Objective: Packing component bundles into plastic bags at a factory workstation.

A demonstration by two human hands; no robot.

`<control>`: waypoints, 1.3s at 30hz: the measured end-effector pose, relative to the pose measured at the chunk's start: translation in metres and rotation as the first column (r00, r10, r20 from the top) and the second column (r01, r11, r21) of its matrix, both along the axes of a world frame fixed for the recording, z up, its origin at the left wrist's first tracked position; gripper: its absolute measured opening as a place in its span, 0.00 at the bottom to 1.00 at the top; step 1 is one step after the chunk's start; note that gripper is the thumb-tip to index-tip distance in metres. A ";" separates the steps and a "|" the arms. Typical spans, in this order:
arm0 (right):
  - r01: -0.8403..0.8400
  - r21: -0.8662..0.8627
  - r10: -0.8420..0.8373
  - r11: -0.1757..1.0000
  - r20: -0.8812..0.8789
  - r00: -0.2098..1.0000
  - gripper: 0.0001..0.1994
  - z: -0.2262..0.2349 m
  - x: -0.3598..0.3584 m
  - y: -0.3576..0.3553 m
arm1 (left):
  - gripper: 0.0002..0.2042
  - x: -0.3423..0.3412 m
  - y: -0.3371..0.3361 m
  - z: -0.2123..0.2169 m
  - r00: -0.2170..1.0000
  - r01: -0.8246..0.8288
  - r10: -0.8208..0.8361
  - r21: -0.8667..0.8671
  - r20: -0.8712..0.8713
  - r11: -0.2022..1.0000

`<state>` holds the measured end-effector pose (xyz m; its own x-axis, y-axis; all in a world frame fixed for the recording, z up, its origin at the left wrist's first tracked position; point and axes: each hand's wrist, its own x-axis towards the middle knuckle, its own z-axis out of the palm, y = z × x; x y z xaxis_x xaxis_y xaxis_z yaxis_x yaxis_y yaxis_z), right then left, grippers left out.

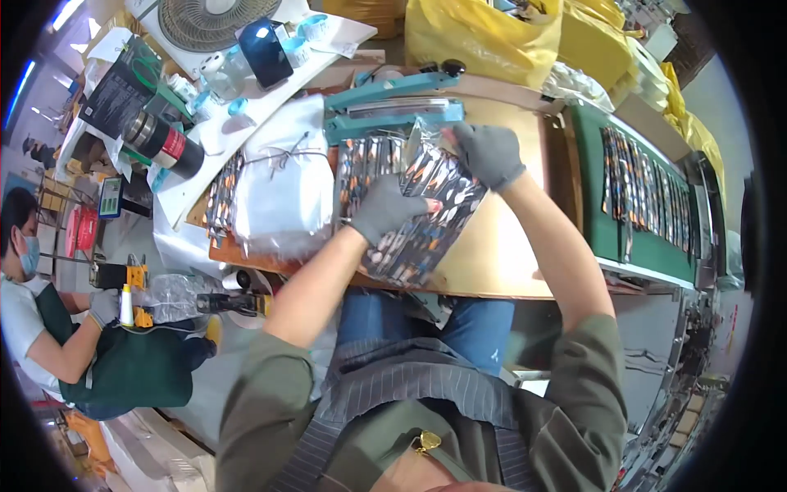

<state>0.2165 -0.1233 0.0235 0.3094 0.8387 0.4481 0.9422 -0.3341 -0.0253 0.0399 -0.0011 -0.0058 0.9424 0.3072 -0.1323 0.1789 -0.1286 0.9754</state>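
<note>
Gloved left hand (384, 210) clasps a clear bag (426, 234) of dark patterned strips near the worktable's (510, 250) front edge; gloved right hand (492, 156) pinches its upper corner. Bag apparently filled, closure indeterminate. Back edge: teal lever tool (352, 125). Rightward, green board (592, 176): strips (648, 193), seemingly unbagged.

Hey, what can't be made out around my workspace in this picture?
Head view: the packet; its contents are too small and blurred to identify.
Head view: part of that packet, hidden under the left hand.
Head view: the fan; its top is cut off by the upper edge.
</note>
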 end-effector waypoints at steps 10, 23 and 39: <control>0.279 0.339 -0.161 0.899 -0.337 0.928 0.21 0.060 0.053 0.131 | 0.18 0.054 0.081 -0.059 0.918 -0.388 0.376 -0.485 -0.128 0.783; 0.525 0.076 -0.491 0.848 -0.264 0.831 0.12 -0.059 0.101 0.119 | 0.35 -0.005 0.062 -0.079 0.748 -0.627 0.648 0.474 0.144 0.618; 0.278 0.046 0.037 0.960 -0.999 0.039 0.33 -0.151 -0.067 0.017 | 0.36 -0.039 0.042 -0.085 0.864 -0.473 0.459 -0.026 -0.207 0.880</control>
